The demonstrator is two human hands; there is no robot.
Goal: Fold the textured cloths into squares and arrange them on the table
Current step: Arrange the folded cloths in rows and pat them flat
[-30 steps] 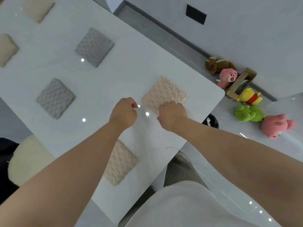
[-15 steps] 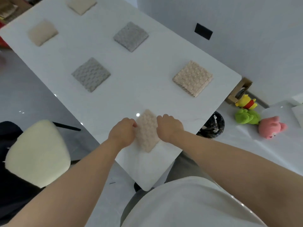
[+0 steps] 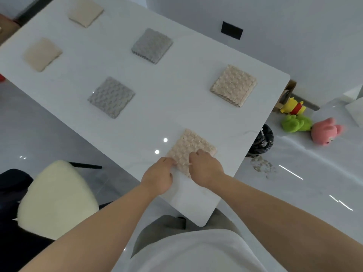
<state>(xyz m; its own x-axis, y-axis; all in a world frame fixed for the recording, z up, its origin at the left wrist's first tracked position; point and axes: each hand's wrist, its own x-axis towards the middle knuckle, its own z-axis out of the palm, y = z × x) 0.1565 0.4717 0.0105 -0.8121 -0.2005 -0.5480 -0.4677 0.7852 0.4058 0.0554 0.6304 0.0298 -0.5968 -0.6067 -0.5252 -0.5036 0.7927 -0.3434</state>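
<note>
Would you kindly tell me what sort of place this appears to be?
Probably a home-like room, perhaps a dining area: a white table with a cushioned chair beside it, and plush toys lying on the glossy floor.

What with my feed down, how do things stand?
Left hand pinches beige cloth at corner; right hand grips its edge. Folded square, flat on table. Other squares apart.

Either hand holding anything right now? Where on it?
Yes, the nearest beige cloth, lying on the table: left hand pinches its left corner, right hand grips its near corner with curled fingers.
</note>
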